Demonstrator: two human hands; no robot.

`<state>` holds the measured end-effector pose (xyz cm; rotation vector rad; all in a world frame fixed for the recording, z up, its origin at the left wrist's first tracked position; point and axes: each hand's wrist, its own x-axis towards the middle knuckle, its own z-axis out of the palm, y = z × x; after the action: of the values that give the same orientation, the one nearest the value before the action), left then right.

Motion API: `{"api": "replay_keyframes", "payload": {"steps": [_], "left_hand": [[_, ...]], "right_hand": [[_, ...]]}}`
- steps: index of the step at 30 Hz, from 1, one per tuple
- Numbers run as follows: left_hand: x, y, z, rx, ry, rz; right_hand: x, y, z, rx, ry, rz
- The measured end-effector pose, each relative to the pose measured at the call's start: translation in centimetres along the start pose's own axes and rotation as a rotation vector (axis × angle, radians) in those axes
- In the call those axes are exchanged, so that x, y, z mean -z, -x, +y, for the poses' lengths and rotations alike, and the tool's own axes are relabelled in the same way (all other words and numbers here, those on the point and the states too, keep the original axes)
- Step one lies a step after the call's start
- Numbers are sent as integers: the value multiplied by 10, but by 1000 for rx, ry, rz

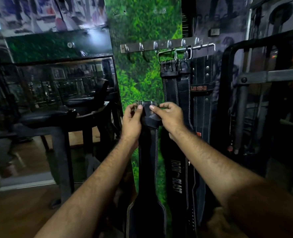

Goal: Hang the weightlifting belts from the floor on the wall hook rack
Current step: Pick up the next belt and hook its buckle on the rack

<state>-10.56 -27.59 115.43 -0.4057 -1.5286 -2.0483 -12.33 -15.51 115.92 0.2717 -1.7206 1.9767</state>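
Pinching buckle [147, 103] of black belt [148, 148] with left hand [131, 119] and right hand [169, 117], below hook rack [161, 44]. Should lift level, slip frame over free hook [141, 48].

A metal wall hook rack [161, 44] runs across the green grass-print wall panel [142, 78]. Its left hooks are bare. Black weightlifting belts [180, 86] hang by their buckles from the right hooks, side by side, touching.
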Motion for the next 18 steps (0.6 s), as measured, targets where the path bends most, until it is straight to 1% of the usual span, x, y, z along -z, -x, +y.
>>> {"api": "replay_keyframes", "payload": {"steps": [2,4,6,9,11,14,18], "left_hand": [[-4,-8,-5,-9,-38,2],[-8,-15,-9,0,-63,-3],[-11,-23,-9,-20,-107,-10],[-13,-42,-6,-71,-245,18],[-11,-59,-2,-61,-311,58],[-11,-84,5,-21,-282,80],[-19,-118,23,-71,-305,119]], "right_hand": [[2,-12,5,-17,-35,-57],[1,-23,9,33,-38,-151],[-3,-33,14,86,-44,-182],[-13,-52,17,167,-22,-174],[-20,-64,16,195,15,-166],[-34,-85,8,186,27,-145],[-60,-116,-12,240,101,-101]]}}
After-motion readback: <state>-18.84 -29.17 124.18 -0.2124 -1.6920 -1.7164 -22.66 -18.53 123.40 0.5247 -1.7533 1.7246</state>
